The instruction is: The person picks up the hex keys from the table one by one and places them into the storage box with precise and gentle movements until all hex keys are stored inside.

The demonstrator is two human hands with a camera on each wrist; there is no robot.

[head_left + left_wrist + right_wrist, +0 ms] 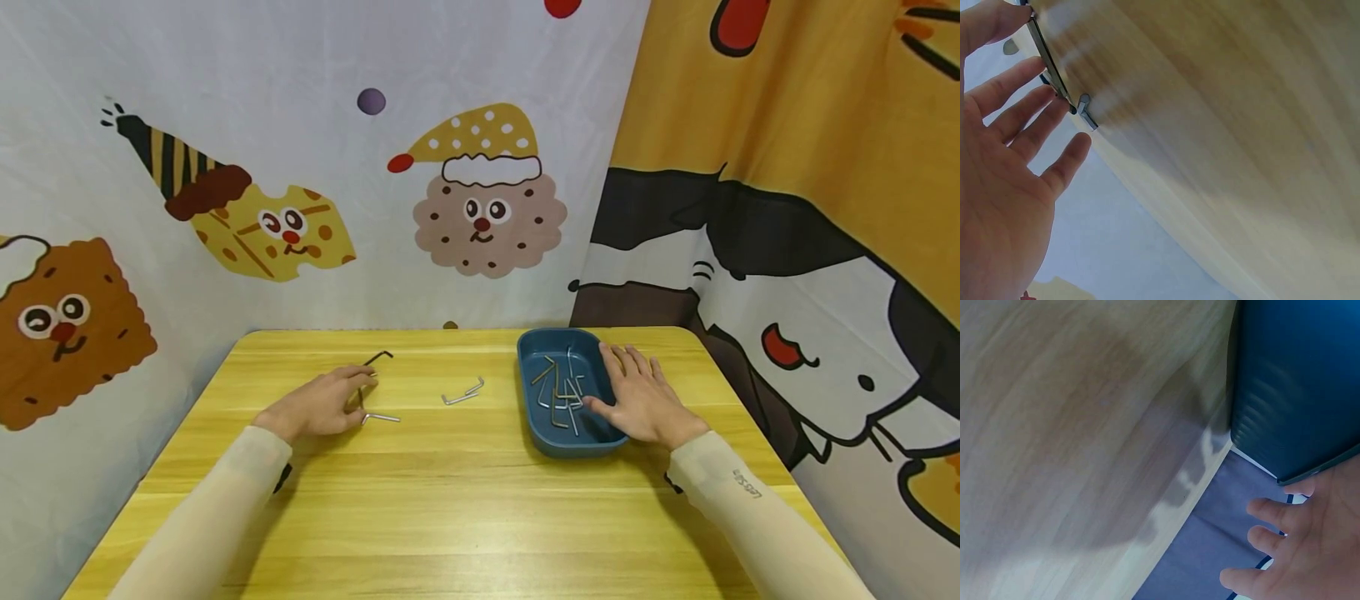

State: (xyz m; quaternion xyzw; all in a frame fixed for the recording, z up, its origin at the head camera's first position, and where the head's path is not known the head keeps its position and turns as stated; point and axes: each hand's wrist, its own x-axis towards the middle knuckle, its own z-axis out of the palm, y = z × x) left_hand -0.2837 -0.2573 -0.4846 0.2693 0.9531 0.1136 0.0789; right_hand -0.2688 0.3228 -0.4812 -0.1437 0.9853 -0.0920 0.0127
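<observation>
My left hand (pixel 324 402) reaches low over the left part of the table, thumb and fingers spread apart. A dark hex key (pixel 1047 56) runs across the gap from the thumb tip to the fingertips. Just beyond the fingers lies a black hex key (pixel 381 356), and by the thumb lies a silver hex key (pixel 382 417). My right hand (pixel 647 402) rests at the right rim of a blue tray (pixel 555 448), its thumb over the inside and its other fingers extended along the outside. Inside the tray are several hex keys (pixel 557 392), silver and brassy.
Two small silver hex keys (pixel 463 395) lie close together mid-table, left of the tray. The wooden table (pixel 435 508) ends at a cartoon-printed cloth (pixel 300 75) behind, with a yellow printed curtain (pixel 690 100) at the right.
</observation>
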